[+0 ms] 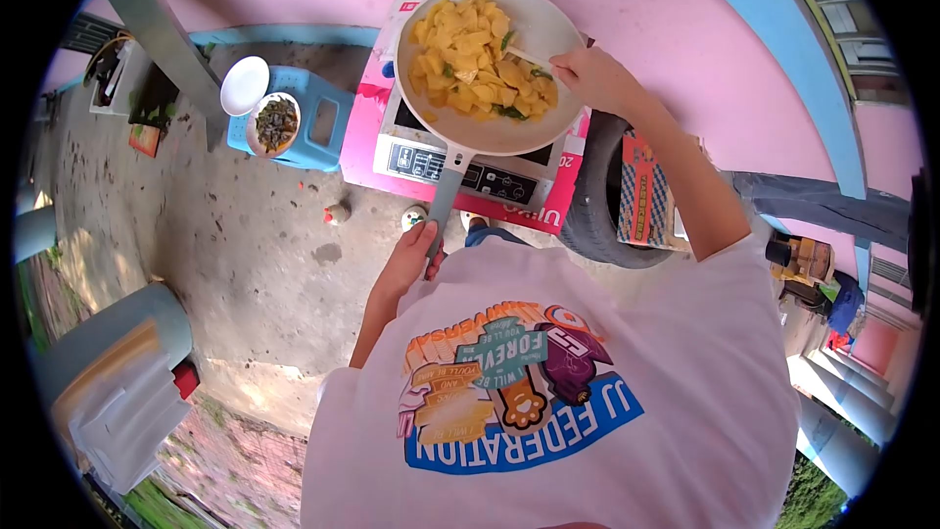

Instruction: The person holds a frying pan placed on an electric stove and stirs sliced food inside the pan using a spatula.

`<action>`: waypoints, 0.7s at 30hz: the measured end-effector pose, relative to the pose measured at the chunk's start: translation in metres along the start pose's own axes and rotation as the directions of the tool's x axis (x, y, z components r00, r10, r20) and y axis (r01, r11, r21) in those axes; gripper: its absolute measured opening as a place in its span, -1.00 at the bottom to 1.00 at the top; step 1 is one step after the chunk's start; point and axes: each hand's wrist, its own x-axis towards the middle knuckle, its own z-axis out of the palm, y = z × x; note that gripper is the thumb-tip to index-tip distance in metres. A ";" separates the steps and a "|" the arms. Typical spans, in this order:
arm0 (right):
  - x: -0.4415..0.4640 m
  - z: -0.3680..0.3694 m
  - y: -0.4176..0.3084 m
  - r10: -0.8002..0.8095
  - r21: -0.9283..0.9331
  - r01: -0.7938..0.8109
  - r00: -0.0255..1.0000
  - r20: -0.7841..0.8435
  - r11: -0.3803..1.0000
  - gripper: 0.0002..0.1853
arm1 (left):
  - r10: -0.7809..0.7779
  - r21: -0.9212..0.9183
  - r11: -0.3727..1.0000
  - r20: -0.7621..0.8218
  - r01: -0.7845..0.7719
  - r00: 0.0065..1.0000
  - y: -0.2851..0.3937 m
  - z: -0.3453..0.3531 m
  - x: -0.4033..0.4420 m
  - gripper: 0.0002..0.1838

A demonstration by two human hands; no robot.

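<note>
A pale frying pan (548, 24) holds yellow slices with a few green pieces (470, 59). It is over an electric cooktop (416, 159) on a pink box (367, 137). Low on the pan's grey handle (446, 198), my left hand (411, 257) is closed around it. My right hand (592, 78) is closed on the end of a light-coloured utensil (532, 60) at the pan's right rim. The utensil's far end reaches among the slices, partly hidden by them.
Left of the box, a blue stool (318, 88) bears a bowl of dark food (276, 124) and a white plate (245, 85). A tyre (587, 186) and a patterned red box (641, 191) are at the right. A pink wall (685, 59) rises behind.
</note>
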 end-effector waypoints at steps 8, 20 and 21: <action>0.001 -0.117 -0.033 0.200 -0.398 -0.056 0.922 0.332 0.916 -0.76 | -0.009 0.027 1.000 0.008 0.009 1.000 0.001 -0.002 0.000 -0.58; 0.008 -0.053 0.029 0.458 0.041 -0.668 0.552 0.697 0.743 -0.79 | 0.020 0.024 1.000 0.023 -0.020 1.000 0.000 -0.003 0.001 -0.58; -0.003 -0.045 0.031 0.426 0.181 -0.706 0.588 0.688 0.684 -0.76 | 0.011 0.024 1.000 0.020 -0.011 1.000 0.001 -0.002 0.000 -0.58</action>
